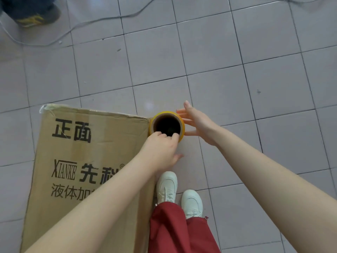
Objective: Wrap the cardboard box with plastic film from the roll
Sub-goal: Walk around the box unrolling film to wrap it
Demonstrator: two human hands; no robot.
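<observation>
A tall brown cardboard box (87, 157) with black printed characters stands on the tiled floor at the lower left. The film roll (165, 116), seen end-on with a yellow rim and a dark hollow core, sits upright against the box's far right corner. My left hand (160, 148) grips the near rim of the roll, fingers hooked into the core. My right hand (197, 123) lies flat against the roll's right side with straight fingers. A bit of clear film (44, 107) shows at the box's far left corner.
My two white shoes (167, 187) and red trousers (175, 230) are just right of the box. Grey cables (102, 20) trail across the tiles at the top. Another person's dark shoe (34, 18) stands at the top left.
</observation>
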